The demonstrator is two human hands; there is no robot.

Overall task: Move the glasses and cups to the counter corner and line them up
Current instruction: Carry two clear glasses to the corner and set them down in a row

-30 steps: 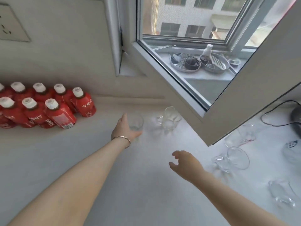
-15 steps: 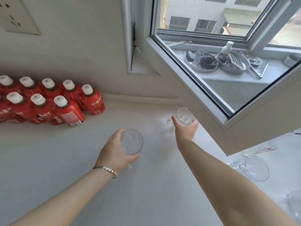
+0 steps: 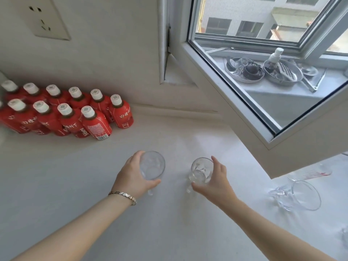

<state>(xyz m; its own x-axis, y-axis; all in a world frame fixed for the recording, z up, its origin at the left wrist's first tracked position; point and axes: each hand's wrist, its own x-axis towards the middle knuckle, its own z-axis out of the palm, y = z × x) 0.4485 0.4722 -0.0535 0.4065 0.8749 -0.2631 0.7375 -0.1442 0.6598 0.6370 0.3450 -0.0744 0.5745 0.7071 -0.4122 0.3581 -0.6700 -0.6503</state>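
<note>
Two clear glasses, mid-table: left hand grips a tumbler by its wall; right hand grips a handled cup at 3 o'clock. Rigid, slippery, breakable; sidewall holds suit both.

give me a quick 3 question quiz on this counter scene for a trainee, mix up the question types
1. True or false: the left hand and the right hand each grip a clear drinking glass.
2. Multiple choice: the red juice bottles with white caps stand A) on the windowsill, B) on the white counter against the wall at the left, C) between the two hands.
3. Fill in: the clear glass mug with a handle right of the hands lies on its ____.

Key:
1. True: the left holds the wider clear glass, the right the smaller clear glass.
2. B.
3. Side.
</note>
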